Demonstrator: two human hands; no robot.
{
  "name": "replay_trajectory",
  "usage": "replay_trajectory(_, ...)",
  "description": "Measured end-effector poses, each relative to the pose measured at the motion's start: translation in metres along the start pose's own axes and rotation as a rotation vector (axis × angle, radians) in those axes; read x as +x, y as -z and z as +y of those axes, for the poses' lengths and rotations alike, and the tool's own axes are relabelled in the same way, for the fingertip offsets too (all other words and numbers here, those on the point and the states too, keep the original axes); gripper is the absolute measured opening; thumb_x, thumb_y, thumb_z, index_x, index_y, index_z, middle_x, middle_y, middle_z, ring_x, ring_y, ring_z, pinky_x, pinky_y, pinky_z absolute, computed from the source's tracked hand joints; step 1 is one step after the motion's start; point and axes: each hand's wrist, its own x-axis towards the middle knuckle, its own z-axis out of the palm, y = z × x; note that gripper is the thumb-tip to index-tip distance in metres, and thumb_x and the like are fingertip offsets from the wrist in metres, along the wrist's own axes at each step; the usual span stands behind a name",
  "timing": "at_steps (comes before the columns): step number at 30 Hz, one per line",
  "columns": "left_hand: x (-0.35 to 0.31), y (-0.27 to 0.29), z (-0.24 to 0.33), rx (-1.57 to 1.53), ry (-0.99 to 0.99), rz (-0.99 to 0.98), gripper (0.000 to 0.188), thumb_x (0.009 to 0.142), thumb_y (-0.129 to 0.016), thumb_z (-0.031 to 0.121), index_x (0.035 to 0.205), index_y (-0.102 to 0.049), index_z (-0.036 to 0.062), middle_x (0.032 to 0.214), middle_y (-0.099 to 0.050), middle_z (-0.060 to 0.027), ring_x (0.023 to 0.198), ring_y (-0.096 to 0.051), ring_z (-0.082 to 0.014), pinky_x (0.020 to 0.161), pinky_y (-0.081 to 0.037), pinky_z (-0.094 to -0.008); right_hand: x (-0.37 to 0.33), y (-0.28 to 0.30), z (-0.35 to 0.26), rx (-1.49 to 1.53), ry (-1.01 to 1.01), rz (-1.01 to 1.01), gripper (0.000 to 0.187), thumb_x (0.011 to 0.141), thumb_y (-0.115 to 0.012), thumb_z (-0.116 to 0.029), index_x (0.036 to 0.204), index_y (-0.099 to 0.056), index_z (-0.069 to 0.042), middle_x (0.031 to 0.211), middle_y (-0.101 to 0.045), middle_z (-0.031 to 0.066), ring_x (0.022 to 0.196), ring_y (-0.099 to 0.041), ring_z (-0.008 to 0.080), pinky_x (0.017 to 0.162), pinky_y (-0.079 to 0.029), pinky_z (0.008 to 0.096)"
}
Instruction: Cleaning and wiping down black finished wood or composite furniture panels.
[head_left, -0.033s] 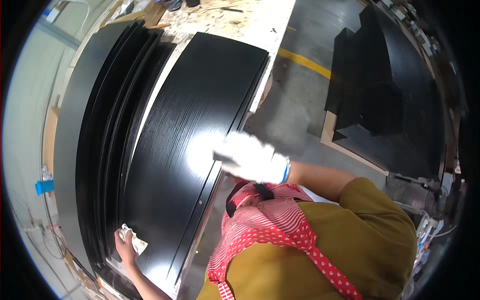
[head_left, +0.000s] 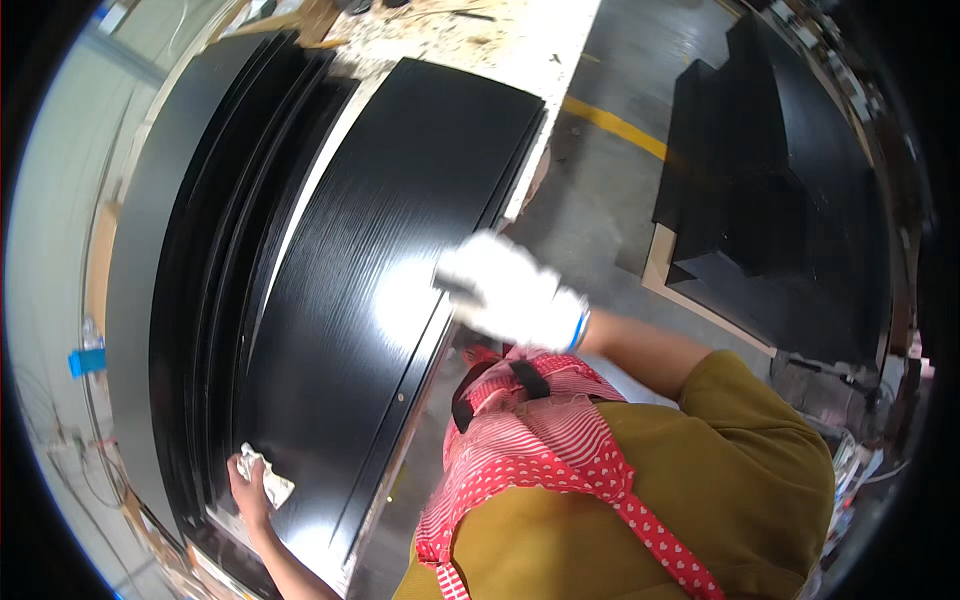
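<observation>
A long black panel with fine lines across its face lies on the bench in front of me, a bright light reflected in its middle. At its near left corner my bare left hand pinches a crumpled white cloth against the surface. My right hand, in a white glove with a blue cuff edge, is at the panel's right edge, smeared by motion. Its fingers are closed round a small dark block, mostly hidden by the glove. Whether the block touches the panel I cannot tell.
Several black panels stand on edge close along the left. The pale, stained bench top shows at the far end. Across the grey floor, with its yellow line, large black panels are stacked at the right.
My gloved right hand has shifted slightly away from me along the panel's right edge, with the dark block still in it. My left hand stays at the near corner with the cloth.
</observation>
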Motion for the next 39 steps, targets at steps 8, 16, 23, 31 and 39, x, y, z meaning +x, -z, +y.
replay_trajectory(8, 0.002, -0.01, 0.013, 0.216, -0.109, -0.002, 0.057, 0.079, -0.074, 0.023, 0.124, -0.047, 0.0017, 0.121, -0.053, -0.0187, 0.113, -0.054, -0.0318, 0.098, -0.041, -0.0383, -0.006, -0.023, 0.007, -0.174, -0.053, 0.151, 0.031, 0.073, -0.063, -0.014, 0.103, -0.061, -0.005, 0.089, -0.058, 0.0159, 0.088, -0.058, 0.0361, 0.076, -0.049, 0.047)
replay_trajectory(16, 0.012, -0.002, -0.005, 0.084, -0.062, -0.126, 0.057, 0.077, -0.076, 0.021, 0.123, -0.047, 0.0035, 0.111, -0.059, -0.0155, 0.1, -0.06, -0.0231, 0.088, -0.047, -0.0341, -0.011, -0.039, -0.022, -0.131, 0.062, 0.258, 0.034, 0.076, -0.07, -0.019, 0.105, -0.061, -0.005, 0.095, -0.058, 0.0162, 0.089, -0.057, 0.0347, 0.079, -0.048, 0.044)
replay_trajectory(23, -0.002, 0.009, 0.031, -0.074, -0.072, -0.311, 0.055, 0.082, -0.072, 0.019, 0.127, -0.043, 0.0059, 0.095, -0.062, -0.0095, 0.08, -0.061, -0.0148, 0.072, -0.05, -0.0294, -0.049, -0.102, -0.11, -0.161, -0.019, 0.051, 0.038, 0.076, -0.07, -0.017, 0.111, -0.06, -0.006, 0.097, -0.059, 0.0176, 0.093, -0.059, 0.0364, 0.08, -0.05, 0.0453)
replay_trajectory(31, -0.005, 0.038, 0.018, 0.241, -0.377, -0.381, 0.05, 0.081, -0.074, 0.025, 0.123, -0.052, 0.0068, 0.099, -0.063, -0.0106, 0.086, -0.062, -0.0168, 0.077, -0.049, -0.0309, -0.081, -0.166, -0.198, -0.011, -0.063, 0.218, 0.04, 0.073, -0.069, -0.01, 0.112, -0.059, -0.007, 0.097, -0.059, 0.0156, 0.09, -0.058, 0.0354, 0.08, -0.049, 0.044)
replay_trajectory(39, 0.007, 0.072, -0.049, 0.416, -0.478, -0.321, 0.065, 0.075, -0.073, 0.033, 0.128, -0.046, 0.0081, 0.12, -0.058, -0.0214, 0.11, -0.058, -0.0358, 0.095, -0.045, -0.0394, -0.12, -0.243, -0.297, -0.013, 0.09, -0.059, 0.047, 0.076, -0.07, -0.016, 0.117, -0.054, -0.003, 0.101, -0.056, 0.0196, 0.09, -0.058, 0.0374, 0.075, -0.05, 0.0451)
